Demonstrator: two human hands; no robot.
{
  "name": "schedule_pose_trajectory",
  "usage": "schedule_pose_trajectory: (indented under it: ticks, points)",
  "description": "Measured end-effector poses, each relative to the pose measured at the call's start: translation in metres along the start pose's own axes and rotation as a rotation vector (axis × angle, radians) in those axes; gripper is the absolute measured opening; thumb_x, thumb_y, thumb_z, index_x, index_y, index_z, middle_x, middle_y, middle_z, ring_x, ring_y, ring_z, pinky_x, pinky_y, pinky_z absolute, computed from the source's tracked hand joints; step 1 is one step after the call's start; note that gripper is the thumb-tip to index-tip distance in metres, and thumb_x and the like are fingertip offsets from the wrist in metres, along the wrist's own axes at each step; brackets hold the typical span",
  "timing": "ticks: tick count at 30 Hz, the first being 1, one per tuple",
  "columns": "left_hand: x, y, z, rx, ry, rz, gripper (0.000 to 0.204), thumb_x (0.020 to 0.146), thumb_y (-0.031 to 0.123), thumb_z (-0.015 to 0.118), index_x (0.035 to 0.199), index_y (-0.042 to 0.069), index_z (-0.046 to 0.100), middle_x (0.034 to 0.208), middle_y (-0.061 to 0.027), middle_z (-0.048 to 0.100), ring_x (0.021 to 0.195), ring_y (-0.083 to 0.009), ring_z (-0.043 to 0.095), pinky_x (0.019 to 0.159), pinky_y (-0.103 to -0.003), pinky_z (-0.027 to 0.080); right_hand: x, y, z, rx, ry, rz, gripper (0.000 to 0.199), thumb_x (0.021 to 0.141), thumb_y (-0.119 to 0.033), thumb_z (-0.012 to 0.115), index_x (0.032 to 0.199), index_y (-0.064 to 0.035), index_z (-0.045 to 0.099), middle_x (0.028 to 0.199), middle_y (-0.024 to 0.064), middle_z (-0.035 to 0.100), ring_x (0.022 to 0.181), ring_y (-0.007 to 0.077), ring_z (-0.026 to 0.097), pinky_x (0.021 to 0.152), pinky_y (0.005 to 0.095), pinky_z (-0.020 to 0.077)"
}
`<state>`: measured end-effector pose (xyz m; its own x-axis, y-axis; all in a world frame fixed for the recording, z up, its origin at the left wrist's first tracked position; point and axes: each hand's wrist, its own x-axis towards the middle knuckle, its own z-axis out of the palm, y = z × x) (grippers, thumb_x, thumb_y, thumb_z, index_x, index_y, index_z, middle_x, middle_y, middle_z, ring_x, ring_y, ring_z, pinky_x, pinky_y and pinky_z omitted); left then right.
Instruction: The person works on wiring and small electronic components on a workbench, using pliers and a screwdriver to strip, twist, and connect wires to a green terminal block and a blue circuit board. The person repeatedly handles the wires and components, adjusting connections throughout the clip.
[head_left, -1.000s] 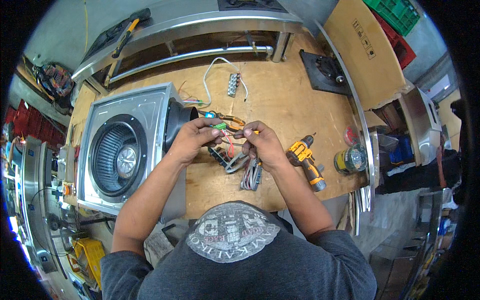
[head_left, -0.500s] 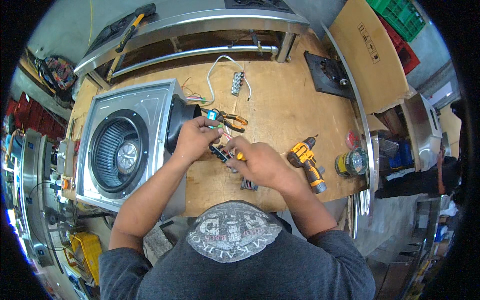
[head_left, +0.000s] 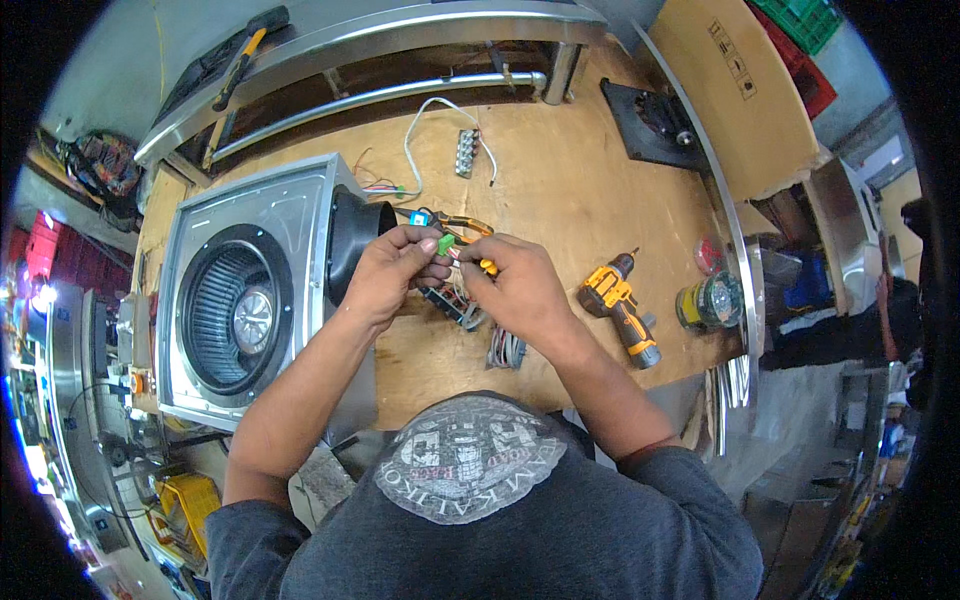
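Note:
Over the board, my left hand (head_left: 402, 265) pinches a small green connector (head_left: 446, 243) between thumb and fingertips. My right hand (head_left: 515, 285) is closed close beside it, with a short yellow-handled tool (head_left: 488, 267) in its fingers; the tool's tip is hidden. Thin coloured wires run between the fingertips. Below the hands lies a dark strip-shaped module (head_left: 450, 305) with wires, and nearer me a grey coiled cable bundle (head_left: 507, 348). Just beyond the fingers are orange-and-black pliers (head_left: 468, 227) and a small blue piece (head_left: 420, 218).
A metal blower box (head_left: 305, 200) with a round fan stands at left, its black outlet (head_left: 362, 232) near my left hand. At right lie a yellow cordless drill (head_left: 620, 305) and a clear jar (head_left: 708, 302). Farther off are a terminal block (head_left: 467, 153) and a white cable (head_left: 408, 140).
My right hand has risen from the dark module toward my left fingertips, the yellow-handled tool moving with it. The green connector shows more plainly now. The view has shifted slightly.

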<state>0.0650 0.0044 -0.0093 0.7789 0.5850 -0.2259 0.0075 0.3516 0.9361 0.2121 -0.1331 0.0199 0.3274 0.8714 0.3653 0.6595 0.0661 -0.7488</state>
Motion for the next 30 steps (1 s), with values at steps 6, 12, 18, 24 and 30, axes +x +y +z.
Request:
schedule_pose_trajectory:
  ticks: [6,12,18,24,30]
  points:
    - [0.001,-0.004,-0.006,-0.020,-0.056,0.018,0.022,0.097,0.018,0.062,0.112,0.002,0.061,0.093,-0.0077,0.071,0.078,-0.0140,0.067,0.071,-0.028,0.055,-0.001,-0.001,0.001,-0.022,0.030,0.008,0.014,0.082,-0.011,0.066,0.090,0.0008,0.068,0.085,0.0202,0.066,0.080,0.0375,0.065,0.070,0.0419,0.0513]
    - [-0.001,0.000,0.001,0.063,-0.066,0.038,0.021,0.096,0.015,0.063,0.112,0.001,0.061,0.094,-0.0080,0.071,0.079,-0.0134,0.067,0.073,-0.028,0.055,0.001,0.000,-0.003,-0.063,-0.001,-0.007,0.014,0.082,-0.012,0.065,0.088,0.0000,0.067,0.082,0.0196,0.064,0.079,0.0384,0.063,0.072,0.0447,0.0507]
    - [-0.006,0.001,0.008,0.190,-0.104,0.160,0.027,0.087,0.000,0.070,0.112,0.000,0.059,0.094,-0.0065,0.068,0.084,-0.0114,0.066,0.079,-0.026,0.055,-0.003,-0.002,0.003,-0.003,-0.012,0.026,0.014,0.083,-0.014,0.064,0.089,-0.0015,0.067,0.084,0.0199,0.062,0.084,0.0399,0.062,0.076,0.0487,0.0498]
    - [-0.006,0.003,0.004,0.115,-0.041,0.092,0.028,0.084,-0.004,0.071,0.108,0.001,0.058,0.093,-0.0060,0.067,0.083,-0.0102,0.065,0.077,-0.024,0.054,-0.001,-0.004,-0.003,0.074,-0.106,0.009,0.020,0.083,-0.011,0.065,0.100,-0.0011,0.069,0.086,0.0187,0.064,0.082,0.0359,0.064,0.073,0.0401,0.0508]
    - [-0.005,0.002,0.005,0.056,-0.031,0.099,0.026,0.081,-0.002,0.072,0.102,0.005,0.057,0.088,-0.0021,0.065,0.079,-0.0082,0.061,0.070,-0.023,0.050,0.011,-0.004,-0.021,0.060,0.076,-0.035,0.026,0.096,-0.018,0.058,0.112,0.0012,0.065,0.088,0.0168,0.067,0.077,0.0257,0.066,0.071,0.0361,0.0513]
